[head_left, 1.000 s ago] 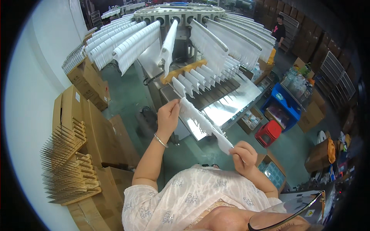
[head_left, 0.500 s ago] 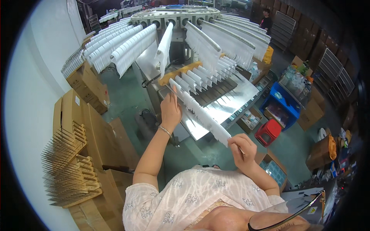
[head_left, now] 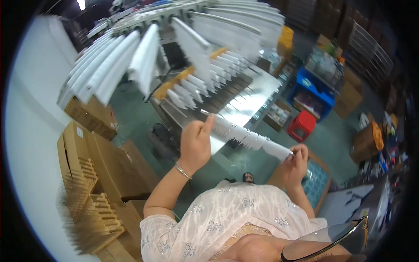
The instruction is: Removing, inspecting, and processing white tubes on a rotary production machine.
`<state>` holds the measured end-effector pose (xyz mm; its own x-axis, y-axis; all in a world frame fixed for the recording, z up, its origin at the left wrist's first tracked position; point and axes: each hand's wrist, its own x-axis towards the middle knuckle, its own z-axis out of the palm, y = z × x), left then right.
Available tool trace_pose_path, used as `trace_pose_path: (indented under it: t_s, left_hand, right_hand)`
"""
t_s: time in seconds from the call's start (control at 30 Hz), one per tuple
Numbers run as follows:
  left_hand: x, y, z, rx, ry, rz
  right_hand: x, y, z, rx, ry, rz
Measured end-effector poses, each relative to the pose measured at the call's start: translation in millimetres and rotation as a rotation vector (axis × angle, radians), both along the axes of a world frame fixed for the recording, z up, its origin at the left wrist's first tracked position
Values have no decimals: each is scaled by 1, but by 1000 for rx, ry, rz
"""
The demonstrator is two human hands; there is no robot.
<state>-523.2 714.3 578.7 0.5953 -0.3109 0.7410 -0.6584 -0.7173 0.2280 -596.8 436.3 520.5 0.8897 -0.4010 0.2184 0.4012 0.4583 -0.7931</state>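
A thin rod threaded with white ruffled pieces (head_left: 251,139) slants down from left to right in front of my body. Around its left end my left hand (head_left: 196,144) is closed, index finger pointing up along it. My right hand (head_left: 297,163) pinches the right end, where a bit of bare metal shows. Beyond the rod, a wooden bar (head_left: 170,86) with a row of rods lies on a metal table (head_left: 257,98). Several of those rods carry similar white pieces (head_left: 194,89); others are bare.
A large round machine (head_left: 139,19) spreads arms hung with white sheets (head_left: 118,65) over the table. Cartons (head_left: 109,161) and wooden racks of spikes (head_left: 98,214) stand at left. To the right are a red stool (head_left: 302,125), a blue bin (head_left: 312,102) and an open box (head_left: 316,181).
Both hands have drawn the loaded rod away from the wooden bar, toward my body and to the right. It now lies flatter. The view has tilted and shifted.
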Motion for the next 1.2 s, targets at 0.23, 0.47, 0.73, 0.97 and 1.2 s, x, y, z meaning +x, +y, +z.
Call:
trace_pose_path:
  t_s: [0.23,0.47,0.73,0.97,1.2]
  left_hand:
    - [33,-30,15,423,363,-153]
    - [72,-92,-10,-307,1805,-749]
    - [112,-227,-21,-838,1699,-807]
    - [156,-377,-32,-1146,1382,-843]
    - [185,-419,-14,-457,1258,-734]
  right_hand:
    - [53,-77,10,-54,-65,80]
    - [136,-146,59,-577,-4,93]
    - [151,-177,-7,-823,-276,-551]
    - [195,-167,-8,-426,-198,-226]
    - [227,-276,6,-418,-107,-290]
